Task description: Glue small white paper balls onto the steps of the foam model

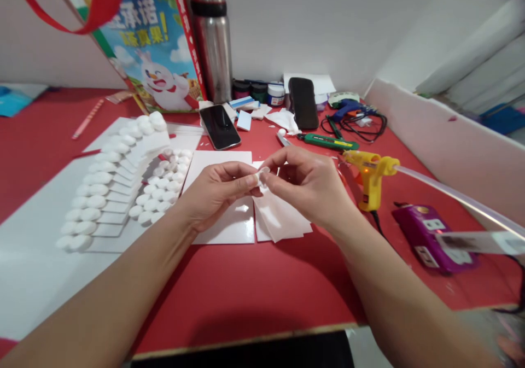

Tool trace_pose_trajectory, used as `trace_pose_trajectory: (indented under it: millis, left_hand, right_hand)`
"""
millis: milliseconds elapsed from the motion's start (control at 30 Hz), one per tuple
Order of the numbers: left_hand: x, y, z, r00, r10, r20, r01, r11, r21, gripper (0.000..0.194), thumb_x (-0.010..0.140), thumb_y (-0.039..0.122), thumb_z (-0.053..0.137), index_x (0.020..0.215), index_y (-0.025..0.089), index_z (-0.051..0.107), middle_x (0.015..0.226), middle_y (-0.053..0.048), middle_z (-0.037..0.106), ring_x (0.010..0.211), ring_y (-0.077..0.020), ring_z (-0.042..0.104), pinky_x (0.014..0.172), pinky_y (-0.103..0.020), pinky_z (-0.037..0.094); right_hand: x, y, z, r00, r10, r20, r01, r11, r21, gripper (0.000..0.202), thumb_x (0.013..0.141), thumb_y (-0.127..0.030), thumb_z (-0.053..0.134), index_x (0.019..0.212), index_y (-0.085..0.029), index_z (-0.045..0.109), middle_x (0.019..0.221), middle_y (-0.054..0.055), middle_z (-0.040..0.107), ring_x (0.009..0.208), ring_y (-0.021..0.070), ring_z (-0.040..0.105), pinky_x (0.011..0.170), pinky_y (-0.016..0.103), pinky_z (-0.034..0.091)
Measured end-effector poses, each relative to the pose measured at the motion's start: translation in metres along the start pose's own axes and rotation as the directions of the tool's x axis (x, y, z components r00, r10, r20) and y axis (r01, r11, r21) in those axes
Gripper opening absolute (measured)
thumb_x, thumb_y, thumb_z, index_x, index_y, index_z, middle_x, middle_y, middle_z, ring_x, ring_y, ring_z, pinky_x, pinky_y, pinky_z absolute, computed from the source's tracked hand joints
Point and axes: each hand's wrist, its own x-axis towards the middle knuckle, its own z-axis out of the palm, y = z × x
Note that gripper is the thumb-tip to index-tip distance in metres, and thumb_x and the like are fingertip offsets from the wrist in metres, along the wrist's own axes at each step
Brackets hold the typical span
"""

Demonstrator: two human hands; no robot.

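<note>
Both hands meet over the middle of the red worktop [246, 291], pinching one small white piece [260, 177] between them. The left hand [217, 190] is curled, its thumb and forefinger closed on the left edge of the piece, the other fingers folded loosely under. The right hand [305, 185] grips the same piece from the other side with thumb and fingertips, its remaining fingers bent. The piece is held just above a white sheet [225, 215] and a small stack of white cut slips [281, 217] lying on the worktop. To the left, rows of white rounded pads [102, 193] sit on white card strips. A yellow glue gun [371, 174] stands near the right hand, apart from it.
</note>
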Motion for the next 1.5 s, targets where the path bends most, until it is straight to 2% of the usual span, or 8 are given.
trace_pose_trajectory:
  millis: [367,600,833,933,1033,1200,1367,1500]
  left_hand:
    - [0.000,-0.003,-0.003,0.999,0.041,-0.001,-0.041,0.996,0.077,0.014,0.075,0.026,0.088,0.083,0.018,0.080,0.087,-0.004,0.075,0.078,-0.0136,0.069,0.080,-0.029,0.056]
    - [0.000,-0.005,-0.002,0.999,0.031,0.008,-0.032,0.990,0.141,0.018,0.074,0.028,0.089,0.085,0.016,0.081,0.082,-0.004,0.075,0.076,-0.0130,0.067,0.077,-0.025,0.055]
    - [0.001,-0.009,-0.004,0.999,0.043,0.002,-0.042,0.967,0.252,0.021,0.078,0.032,0.085,0.091,0.018,0.078,0.087,-0.003,0.073,0.079,-0.0151,0.067,0.077,-0.029,0.054]
    - [-0.002,-0.005,0.000,0.976,0.211,0.053,-0.208,0.828,0.521,0.016,0.084,0.031,0.079,0.092,0.018,0.076,0.094,-0.004,0.073,0.086,-0.0160,0.066,0.080,-0.028,0.051]
    - [-0.005,-0.004,0.003,0.909,0.384,0.160,-0.365,0.550,0.752,0.014,0.090,0.030,0.074,0.095,0.017,0.074,0.097,-0.005,0.074,0.090,-0.0170,0.067,0.082,-0.028,0.049]
    - [-0.007,-0.008,0.005,0.836,0.455,0.305,-0.478,0.335,0.812,0.013,0.096,0.028,0.067,0.100,0.016,0.070,0.101,-0.007,0.074,0.093,-0.0172,0.068,0.085,-0.027,0.050]
    - [-0.007,-0.008,0.007,0.848,0.441,0.296,-0.471,0.367,0.803,0.013,0.096,0.030,0.066,0.099,0.017,0.069,0.100,-0.006,0.073,0.092,-0.0164,0.067,0.084,-0.027,0.049]
    - [-0.006,-0.007,0.007,0.897,0.408,0.172,-0.383,0.522,0.762,0.014,0.093,0.032,0.070,0.094,0.019,0.072,0.095,-0.004,0.072,0.089,-0.0159,0.066,0.082,-0.027,0.049]
  right_hand:
    - [0.004,-0.005,-0.005,0.988,0.143,-0.063,-0.126,0.966,0.227,0.022,0.089,-0.033,0.067,0.074,-0.016,0.067,0.066,-0.001,0.059,0.050,0.0070,0.039,0.048,0.026,0.028]
    - [0.004,0.009,0.000,0.999,-0.037,0.013,0.038,0.992,-0.118,0.016,0.084,-0.026,0.071,0.075,-0.017,0.062,0.068,-0.002,0.061,0.057,0.0087,0.049,0.052,0.024,0.034]
    - [0.004,-0.011,-0.016,0.976,-0.080,-0.201,0.010,0.944,-0.330,0.026,0.095,-0.027,0.059,0.072,-0.017,0.061,0.060,-0.003,0.052,0.054,0.0096,0.041,0.053,0.027,0.029]
    - [-0.007,-0.031,-0.030,0.991,-0.066,-0.118,-0.016,0.810,-0.586,0.029,0.094,-0.023,0.058,0.065,-0.019,0.053,0.058,-0.003,0.048,0.053,0.0102,0.039,0.055,0.029,0.027]
    - [-0.034,-0.033,-0.040,0.996,0.084,-0.023,-0.071,0.636,-0.768,0.031,0.094,-0.023,0.055,0.064,-0.020,0.048,0.059,-0.001,0.051,0.053,0.0121,0.042,0.055,0.030,0.025]
    - [-0.096,0.006,-0.056,0.939,-0.031,-0.342,-0.294,0.439,-0.849,0.018,0.094,-0.031,0.055,0.084,-0.019,0.063,0.080,0.008,0.067,0.064,0.0212,0.059,0.060,0.033,0.038]
    - [-0.118,0.037,-0.073,0.900,-0.178,-0.398,-0.302,0.404,-0.863,0.039,0.093,-0.034,0.056,0.121,-0.008,0.064,0.116,0.025,0.065,0.115,0.0378,0.061,0.094,0.047,0.051]
    - [-0.097,0.047,-0.083,0.883,-0.059,-0.465,-0.389,0.461,-0.798,0.053,0.090,-0.039,0.057,0.131,-0.005,0.060,0.125,0.028,0.065,0.119,0.0397,0.061,0.097,0.051,0.050]
